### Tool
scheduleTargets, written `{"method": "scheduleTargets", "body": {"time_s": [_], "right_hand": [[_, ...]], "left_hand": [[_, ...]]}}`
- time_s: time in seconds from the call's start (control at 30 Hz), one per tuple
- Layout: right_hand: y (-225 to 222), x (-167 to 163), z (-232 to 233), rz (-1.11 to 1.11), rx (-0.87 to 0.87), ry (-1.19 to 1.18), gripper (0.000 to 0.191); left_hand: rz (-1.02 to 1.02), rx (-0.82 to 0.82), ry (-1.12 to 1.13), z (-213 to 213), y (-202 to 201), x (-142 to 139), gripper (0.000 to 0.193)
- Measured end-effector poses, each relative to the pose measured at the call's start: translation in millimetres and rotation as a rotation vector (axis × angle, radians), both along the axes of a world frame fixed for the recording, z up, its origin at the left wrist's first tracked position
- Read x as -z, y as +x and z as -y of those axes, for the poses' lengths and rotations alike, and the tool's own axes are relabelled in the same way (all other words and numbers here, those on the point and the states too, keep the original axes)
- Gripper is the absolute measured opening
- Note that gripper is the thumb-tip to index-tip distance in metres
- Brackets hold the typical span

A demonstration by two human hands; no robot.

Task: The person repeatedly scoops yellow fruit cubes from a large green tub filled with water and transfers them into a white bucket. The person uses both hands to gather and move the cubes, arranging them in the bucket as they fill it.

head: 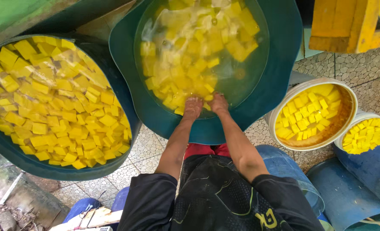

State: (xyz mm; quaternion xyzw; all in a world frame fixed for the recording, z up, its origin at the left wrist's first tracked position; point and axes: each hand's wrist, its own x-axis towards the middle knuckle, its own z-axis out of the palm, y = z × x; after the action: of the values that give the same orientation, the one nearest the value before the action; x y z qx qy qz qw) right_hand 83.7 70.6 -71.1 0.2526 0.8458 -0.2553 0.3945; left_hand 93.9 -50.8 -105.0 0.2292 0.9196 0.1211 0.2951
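Note:
Both my hands reach into a large dark green tub (280, 64) filled with water and several floating yellow cubes (190, 55). My left hand (193, 107) is dipped at the near edge of the water, fingers under the surface among the cubes. My right hand (219, 104) sits just beside it, also partly submerged. The water hides the fingers, so I cannot tell whether either hand grips a cube.
A second dark tub (10, 156) at the left is packed with yellow cubes. A white bucket (348, 92) and a smaller bucket (361, 115) at the right hold more cubes. Blue drums (352, 196) lie below them. A yellow wooden frame (348, 25) stands top right. The floor is tiled.

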Motion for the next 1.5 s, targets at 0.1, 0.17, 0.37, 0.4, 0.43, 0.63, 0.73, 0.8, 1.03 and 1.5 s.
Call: {"method": "scheduleTargets", "body": {"time_s": [0.1, 0.17, 0.37, 0.4, 0.43, 0.63, 0.73, 0.8, 1.03, 1.5], "right_hand": [[-3.1, -7.3, -7.7, -0.196, 0.02, -0.039, 0.055], [-5.2, -19.3, -12.0, -0.199, 0.082, -0.003, 0.052], [-25.2, -51.9, -7.4, -0.374, 0.016, -0.268, 0.047], [-31.6, -53.8, -5.0, -0.428, -0.026, -0.385, 0.047], [-39.3, -54.3, -2.8, -0.47, 0.025, -0.37, 0.042], [-105.1, -22.5, 7.5, -0.436, 0.276, 0.124, 0.054], [-127.3, -6.3, 15.3, -0.247, 0.224, 0.251, 0.067], [-132.9, -1.9, 20.5, -0.175, 0.13, 0.264, 0.056], [-106.8, -30.1, 25.4, -0.582, 0.199, -0.084, 0.049], [-196.0, -8.2, 34.6, -0.686, -0.357, 0.268, 0.033]], "left_hand": [[0.224, -0.023, -0.062, 7.8, -1.1, 0.9, 0.025], [0.257, -0.18, -0.019, 10.1, -3.1, -0.9, 0.029], [0.652, -1.236, 0.948, 11.6, -25.3, -9.4, 0.048], [0.915, -1.448, 1.219, 13.2, -29.9, -11.6, 0.044], [1.192, -1.641, 1.494, 14.6, -34.7, -14.3, 0.042], [1.061, -1.811, 1.548, 30.1, -59.7, -20.7, 0.026], [0.92, -1.744, 1.521, 35.5, -65.6, -18.6, 0.027], [0.936, -1.705, 1.529, 39.3, -66.9, -15.3, 0.027], [0.734, -1.739, 1.215, 36.1, -79.6, -3.2, 0.029], [1.244, -1.762, 1.728, 55.4, -64.6, -20.3, 0.037]]}}
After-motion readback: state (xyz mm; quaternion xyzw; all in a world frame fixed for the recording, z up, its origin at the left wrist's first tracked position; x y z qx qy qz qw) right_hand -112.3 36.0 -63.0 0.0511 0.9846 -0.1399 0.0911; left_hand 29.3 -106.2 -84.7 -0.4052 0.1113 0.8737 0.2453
